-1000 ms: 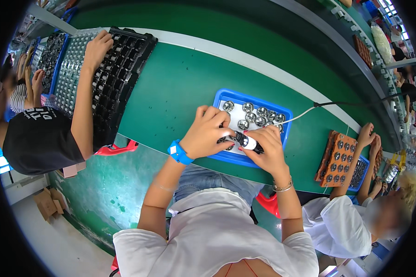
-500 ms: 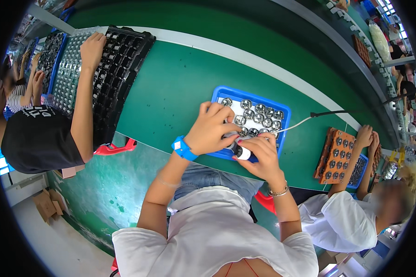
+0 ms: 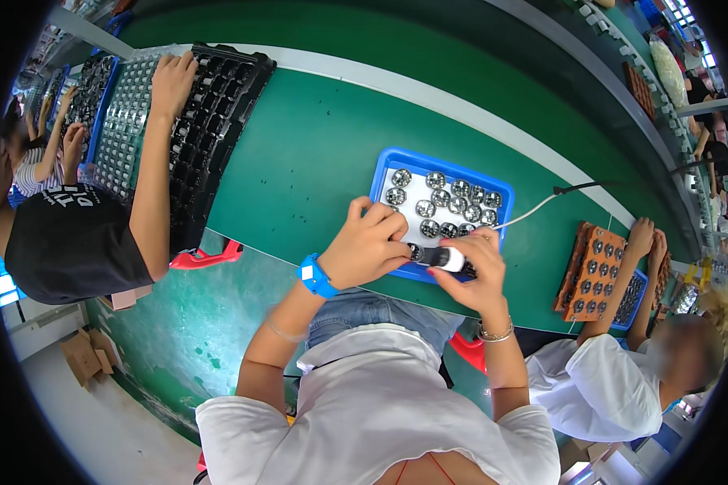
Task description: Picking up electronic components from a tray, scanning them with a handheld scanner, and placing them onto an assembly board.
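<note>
Head view: both hands' grip closes on white tool [image 3: 447, 258] over blue tray [image 3: 396, 162].

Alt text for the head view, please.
Seated at a green bench, a person's right hand holds a white-tipped corded tool against the left hand over a blue tray of round metal parts. Co-workers handle trays on both sides.

Person's own body, head view: both forearms rose from the lower edge, bare, elbows bent, converging ahead of the torso. Left hand [image 3: 370, 246]: fingers curled downward, knuckles up, blue band at wrist. Right hand [image 3: 475, 271]: fingers curled closed, metal bracelet at wrist. Hands nearly touching
</note>
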`<action>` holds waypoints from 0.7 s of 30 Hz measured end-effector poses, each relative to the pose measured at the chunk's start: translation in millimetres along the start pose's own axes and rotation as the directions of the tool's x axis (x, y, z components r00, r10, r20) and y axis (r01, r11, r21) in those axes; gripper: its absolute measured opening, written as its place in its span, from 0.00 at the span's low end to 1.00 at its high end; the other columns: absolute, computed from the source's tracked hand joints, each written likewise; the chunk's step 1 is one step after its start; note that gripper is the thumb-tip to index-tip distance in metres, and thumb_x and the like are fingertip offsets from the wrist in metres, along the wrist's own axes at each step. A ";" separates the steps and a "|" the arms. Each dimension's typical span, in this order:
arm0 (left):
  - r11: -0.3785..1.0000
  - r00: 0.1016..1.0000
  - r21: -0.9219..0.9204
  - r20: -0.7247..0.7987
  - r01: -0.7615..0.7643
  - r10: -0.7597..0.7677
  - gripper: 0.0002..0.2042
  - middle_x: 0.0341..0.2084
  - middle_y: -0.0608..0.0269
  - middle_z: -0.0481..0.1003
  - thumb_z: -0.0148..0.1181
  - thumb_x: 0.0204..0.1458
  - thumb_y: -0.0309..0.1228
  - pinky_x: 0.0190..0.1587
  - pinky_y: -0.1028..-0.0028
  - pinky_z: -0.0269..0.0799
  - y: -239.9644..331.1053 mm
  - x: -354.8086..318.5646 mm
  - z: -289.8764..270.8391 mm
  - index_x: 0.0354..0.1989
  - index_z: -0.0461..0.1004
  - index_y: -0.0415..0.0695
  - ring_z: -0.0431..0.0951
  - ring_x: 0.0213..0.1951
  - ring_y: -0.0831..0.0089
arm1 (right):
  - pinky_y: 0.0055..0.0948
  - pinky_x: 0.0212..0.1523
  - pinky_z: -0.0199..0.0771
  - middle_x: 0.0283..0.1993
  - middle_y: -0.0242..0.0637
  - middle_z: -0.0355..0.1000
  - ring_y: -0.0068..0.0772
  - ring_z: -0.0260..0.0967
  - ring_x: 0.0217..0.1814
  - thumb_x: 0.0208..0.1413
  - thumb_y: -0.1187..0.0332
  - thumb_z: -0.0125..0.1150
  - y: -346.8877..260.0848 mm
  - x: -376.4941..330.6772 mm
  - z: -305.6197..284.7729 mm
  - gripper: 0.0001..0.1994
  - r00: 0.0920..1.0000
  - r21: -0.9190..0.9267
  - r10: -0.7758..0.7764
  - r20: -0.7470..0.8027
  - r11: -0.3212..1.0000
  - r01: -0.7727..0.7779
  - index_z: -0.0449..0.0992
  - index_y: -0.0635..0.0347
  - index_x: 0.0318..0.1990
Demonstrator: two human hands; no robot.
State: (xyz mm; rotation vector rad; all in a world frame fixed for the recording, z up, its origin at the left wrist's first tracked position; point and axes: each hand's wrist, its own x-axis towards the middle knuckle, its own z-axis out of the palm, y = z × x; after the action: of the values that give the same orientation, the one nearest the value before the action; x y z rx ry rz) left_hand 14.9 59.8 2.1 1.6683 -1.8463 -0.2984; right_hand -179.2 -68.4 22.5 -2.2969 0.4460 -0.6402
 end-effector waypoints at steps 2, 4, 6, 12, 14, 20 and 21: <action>1.000 1.000 0.013 0.002 -0.015 0.015 0.05 0.31 0.72 0.65 0.69 0.38 0.35 0.52 0.58 0.56 2.2 1.2 1.8 0.22 0.78 0.54 0.67 0.43 0.70 | 0.34 0.50 0.65 0.38 0.35 0.78 0.35 0.69 0.43 0.37 0.70 0.74 5.5 -4.7 -10.2 0.18 0.982 0.138 0.143 -0.123 0.983 -0.125 0.79 0.60 0.39; 1.000 0.999 0.027 0.033 -0.015 0.014 0.05 0.31 0.72 0.65 0.68 0.40 0.37 0.52 0.58 0.56 5.1 2.5 4.5 0.23 0.78 0.54 0.67 0.42 0.70 | 0.33 0.50 0.65 0.40 0.36 0.78 0.36 0.68 0.44 0.37 0.71 0.74 10.6 6.8 -17.6 0.19 0.968 0.118 0.145 -0.206 0.986 -0.122 0.78 0.62 0.41; 1.000 0.999 0.002 0.028 -0.024 0.024 0.05 0.31 0.72 0.65 0.68 0.41 0.38 0.51 0.58 0.56 11.3 4.1 9.9 0.24 0.79 0.54 0.67 0.42 0.70 | 0.34 0.50 0.66 0.42 0.37 0.78 0.38 0.69 0.44 0.37 0.70 0.75 5.4 34.1 -19.9 0.21 0.991 -0.079 0.007 -0.131 0.997 -0.018 0.78 0.61 0.42; 0.996 0.985 -0.009 -0.152 0.083 -0.084 0.07 0.29 0.71 0.67 0.68 0.45 0.39 0.48 0.61 0.56 7.0 10.9 0.2 0.29 0.80 0.54 0.68 0.39 0.69 | 0.35 0.51 0.66 0.44 0.36 0.77 0.40 0.69 0.45 0.40 0.69 0.74 26.4 78.5 1.5 0.21 0.998 -0.081 -0.064 0.016 0.995 0.065 0.78 0.57 0.46; 0.964 0.915 0.060 -0.337 0.257 -0.223 0.06 0.29 0.70 0.69 0.67 0.45 0.37 0.47 0.61 0.55 -4.2 16.6 -2.0 0.29 0.79 0.52 0.68 0.39 0.68 | 0.36 0.52 0.65 0.45 0.36 0.77 0.40 0.68 0.46 0.41 0.70 0.72 28.0 87.3 1.7 0.21 0.994 -0.059 -0.086 0.067 0.994 0.090 0.77 0.57 0.47; 0.937 0.870 0.039 -0.387 0.346 -0.305 0.06 0.29 0.71 0.70 0.69 0.44 0.34 0.47 0.65 0.54 -20.0 27.3 -2.9 0.30 0.79 0.52 0.68 0.39 0.68 | 0.37 0.57 0.62 0.48 0.36 0.76 0.41 0.68 0.48 0.44 0.73 0.68 33.0 107.9 4.2 0.22 0.962 -0.019 -0.143 0.234 0.988 0.152 0.76 0.56 0.50; 0.934 0.867 0.033 -0.386 0.355 -0.315 0.06 0.29 0.71 0.70 0.69 0.44 0.34 0.48 0.66 0.54 -21.3 27.2 -2.8 0.30 0.79 0.52 0.68 0.39 0.68 | 0.37 0.58 0.62 0.48 0.36 0.76 0.41 0.68 0.48 0.45 0.73 0.68 33.3 109.6 4.4 0.22 0.955 -0.021 -0.137 0.263 0.989 0.148 0.75 0.55 0.51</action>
State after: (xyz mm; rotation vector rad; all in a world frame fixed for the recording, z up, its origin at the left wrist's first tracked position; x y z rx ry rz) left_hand 33.7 30.7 0.6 1.9620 -1.3046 -0.0165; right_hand -91.4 -141.6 31.0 -2.4251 0.1700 -0.3905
